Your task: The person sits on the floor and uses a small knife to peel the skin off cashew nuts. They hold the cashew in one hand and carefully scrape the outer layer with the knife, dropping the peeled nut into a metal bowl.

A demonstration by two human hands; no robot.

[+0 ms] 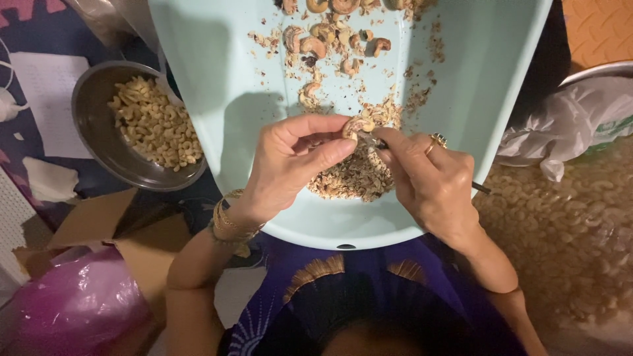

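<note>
My left hand pinches a cashew nut between thumb and fingers, over a pale green plastic tray on my lap. My right hand, with a ring on one finger, grips a small dark tool whose tip meets the nut. Under both hands lies a heap of brown skin scraps. Several unpeeled cashews lie near the tray's far end.
A steel bowl with peeled cashews stands at the left. A big mass of cashews under clear plastic fills the right. A white plastic bag, a pink bag and cardboard lie around.
</note>
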